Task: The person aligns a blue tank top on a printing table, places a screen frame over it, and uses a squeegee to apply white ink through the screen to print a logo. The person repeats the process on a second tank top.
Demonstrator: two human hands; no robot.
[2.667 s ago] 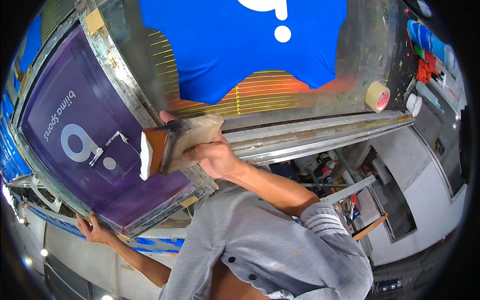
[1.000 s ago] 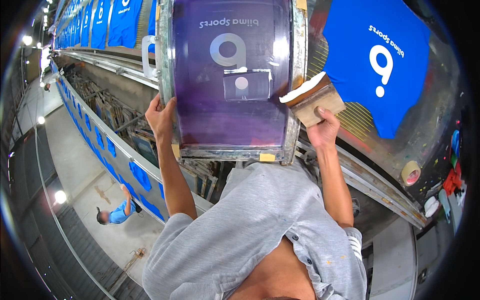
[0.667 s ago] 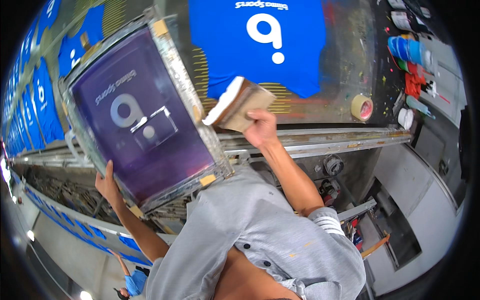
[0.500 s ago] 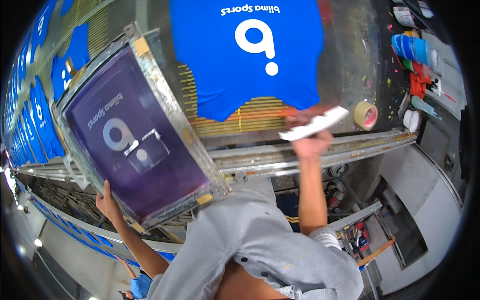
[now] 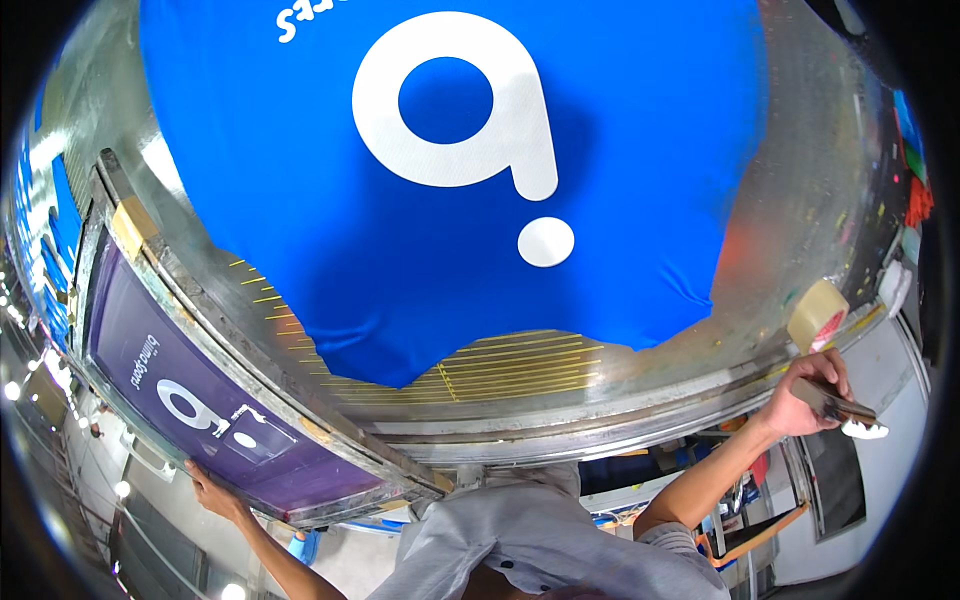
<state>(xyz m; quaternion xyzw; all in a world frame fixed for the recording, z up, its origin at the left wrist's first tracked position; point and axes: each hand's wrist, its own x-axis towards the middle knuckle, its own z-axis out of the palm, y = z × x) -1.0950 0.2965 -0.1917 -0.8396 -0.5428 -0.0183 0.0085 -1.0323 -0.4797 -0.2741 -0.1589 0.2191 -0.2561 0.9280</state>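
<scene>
My left hand (image 5: 215, 494) grips the near left edge of a screen printing frame (image 5: 140, 305). Its purple mesh carries a round letter shape, a dot and small lettering, and it stands tilted at the left. Off to the right, my right hand (image 5: 795, 400) is closed around a squeegee (image 5: 848, 408) with white ink along its blade. A blue fabric piece (image 5: 650, 200) lies flat on the table before me, printed with a large white letter shape and a dot. Neither hand touches the fabric.
A roll of tape (image 5: 817, 314) stands at the table's right side. A metal rail (image 5: 560, 420) runs along the near edge. More blue printed pieces (image 5: 62, 215) lie at the far left. Coloured items (image 5: 915, 180) sit beyond the table's right edge.
My right hand has carried the squeegee from the fabric's near edge to the right, past the tape roll. My view has come closer to the fabric. The frame appears further left, still held.
</scene>
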